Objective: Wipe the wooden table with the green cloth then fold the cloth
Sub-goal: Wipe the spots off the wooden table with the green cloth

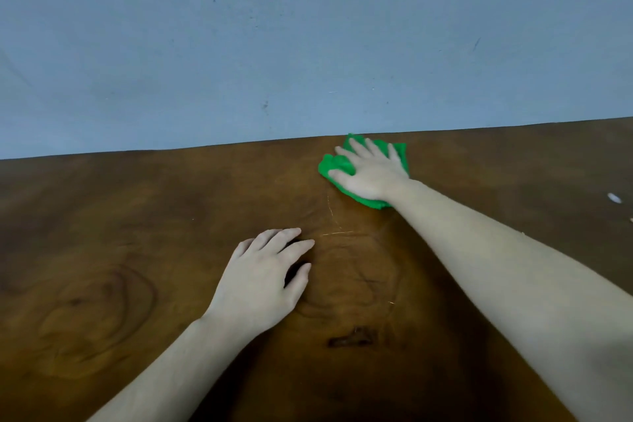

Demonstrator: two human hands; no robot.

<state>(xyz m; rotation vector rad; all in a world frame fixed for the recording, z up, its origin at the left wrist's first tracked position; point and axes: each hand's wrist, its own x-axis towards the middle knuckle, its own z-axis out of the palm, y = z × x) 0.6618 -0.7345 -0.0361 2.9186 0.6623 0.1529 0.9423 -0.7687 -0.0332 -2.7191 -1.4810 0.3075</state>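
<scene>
Far left, the wooden counter (pixel 102 216) showed only grain rings and a dull sheen. My left hand (pixel 263 279) lay on it near the middle, palm down, fingers relaxed and a little spread, holding nothing. I judged it sat there as a brace, taking some weight while the other arm reached far out. Just right of those fingers ran a few thin pale scratches (pixel 330 216), with a dark knot (pixel 352 339) nearer to me.

Further right, my right hand (pixel 371 173) pressed flat on the green cloth (pixel 334 166), fingers straight and fanned wide, nothing pinched. The cloth lay bunched, not folded, at the far edge of the counter, touching the line where it met the blue-grey wall (pixel 308 44). Green showed beyond the fingertips, left of the thumb and under the wrist. I took the flat, spread palm as the way to keep the whole pad down during a stroke along the back edge. So wiping seemed underway and folding not begun.

Near the right border sat 1 small white fleck (pixel 613 198), well apart from the cloth, probably yet to be wiped.
</scene>
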